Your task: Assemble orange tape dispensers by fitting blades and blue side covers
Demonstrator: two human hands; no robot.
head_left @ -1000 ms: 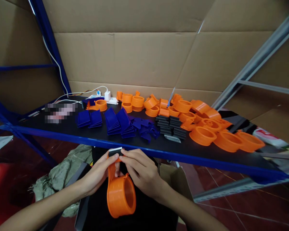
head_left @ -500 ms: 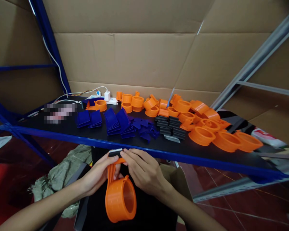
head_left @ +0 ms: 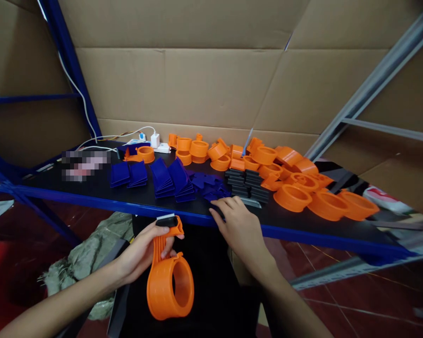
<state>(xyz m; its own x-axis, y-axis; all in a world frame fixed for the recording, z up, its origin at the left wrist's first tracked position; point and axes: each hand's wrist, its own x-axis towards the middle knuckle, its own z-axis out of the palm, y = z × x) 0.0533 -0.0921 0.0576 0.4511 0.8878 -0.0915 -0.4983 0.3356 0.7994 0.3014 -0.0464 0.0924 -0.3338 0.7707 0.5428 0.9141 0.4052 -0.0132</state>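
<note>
My left hand (head_left: 144, 249) grips an orange tape dispenser (head_left: 171, 288) by its ribbed handle, in front of the shelf edge. The dispenser's ring hangs lowest; a black piece with a white toothed blade (head_left: 166, 219) sits at its top, under my thumb. My right hand (head_left: 241, 230) is over the shelf's front edge, thumb and fingers apart, with nothing visible in it. Its fingertips are at the near side of a heap of small blue plastic pieces (head_left: 207, 183), and I cannot tell whether they touch. Stacked black strips (head_left: 245, 180) lie just beyond this hand.
Stacks of curved blue plates (head_left: 162, 178) stand left of the heap. Several orange dispenser bodies (head_left: 292, 197) are piled at the back and right. A power strip with a white plug (head_left: 155, 140) lies at the back left. The blue shelf edge (head_left: 102, 201) runs across in front.
My right hand has let go of the dispenser and moved up and right to the small blue pieces. My left hand still holds the dispenser, slightly further left.
</note>
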